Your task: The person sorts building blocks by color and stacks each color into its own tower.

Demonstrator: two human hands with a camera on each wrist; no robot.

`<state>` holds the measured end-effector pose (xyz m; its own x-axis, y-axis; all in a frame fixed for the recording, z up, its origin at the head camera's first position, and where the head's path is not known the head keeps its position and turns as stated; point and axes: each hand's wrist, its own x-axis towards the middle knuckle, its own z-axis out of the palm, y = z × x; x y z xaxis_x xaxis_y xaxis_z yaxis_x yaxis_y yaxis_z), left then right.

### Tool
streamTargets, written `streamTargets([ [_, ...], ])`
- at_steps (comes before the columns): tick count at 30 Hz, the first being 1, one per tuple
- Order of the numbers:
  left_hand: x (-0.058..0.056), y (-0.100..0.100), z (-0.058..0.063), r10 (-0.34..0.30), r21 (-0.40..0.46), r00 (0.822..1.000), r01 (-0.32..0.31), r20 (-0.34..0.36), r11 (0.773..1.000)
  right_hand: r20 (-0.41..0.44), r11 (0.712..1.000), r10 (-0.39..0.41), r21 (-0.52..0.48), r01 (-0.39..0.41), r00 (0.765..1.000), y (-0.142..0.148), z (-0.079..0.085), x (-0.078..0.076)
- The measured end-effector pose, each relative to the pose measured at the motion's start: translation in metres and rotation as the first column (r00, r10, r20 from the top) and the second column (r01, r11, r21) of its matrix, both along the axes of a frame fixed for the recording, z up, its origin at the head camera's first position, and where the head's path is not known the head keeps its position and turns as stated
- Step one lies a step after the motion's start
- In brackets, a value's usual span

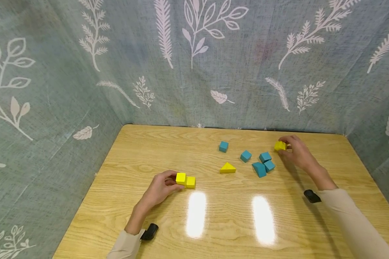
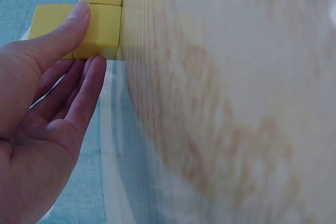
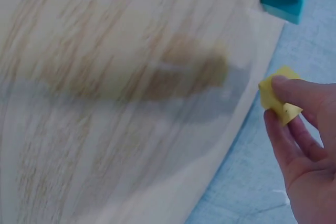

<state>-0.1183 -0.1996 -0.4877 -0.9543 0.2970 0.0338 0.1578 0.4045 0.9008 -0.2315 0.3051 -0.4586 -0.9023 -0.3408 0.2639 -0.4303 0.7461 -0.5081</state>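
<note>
Beige sleeves (image 1: 353, 216) are nearest to my eye, on the near side of the yellow triangular block (image 1: 228, 168), my landmark on the wooden table (image 1: 233, 216). To its left and nearer, the left hand (image 1: 160, 187) grips, between thumb and fingers, an upper yellow cube (image 1: 180, 177) together with a lower yellow cube (image 2: 98, 32) under it; a third yellow cube (image 1: 190, 182) stands just beside, toward the landmark. Beyond the landmark and to its right, the right hand (image 1: 296, 153) pinches a yellow piece (image 1: 280, 145), which seems lifted off the table; I cannot tell its exact shape. Between this hand and the landmark lie three grouped blue blocks (image 1: 259, 169). For me, the main risk is at the stack: if the left fingers squeeze unevenly, the upper cube could slide at the seam, or a sideways push could shift the third yellow cube. The yellow piece is held only by fingertips, so a weak pinch may drop it, and a low path toward the landmark could disturb the blue blocks.
</note>
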Motion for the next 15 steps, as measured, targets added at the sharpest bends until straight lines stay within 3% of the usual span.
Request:
streamTargets([
  [15, -0.001, 0.0, 0.0, -0.009, -0.007, 1.0, 0.009, -0.01, 1.0, -0.034, 0.993, 0.033, -0.116, -0.037, 0.999, -0.024, 0.012, 0.01],
])
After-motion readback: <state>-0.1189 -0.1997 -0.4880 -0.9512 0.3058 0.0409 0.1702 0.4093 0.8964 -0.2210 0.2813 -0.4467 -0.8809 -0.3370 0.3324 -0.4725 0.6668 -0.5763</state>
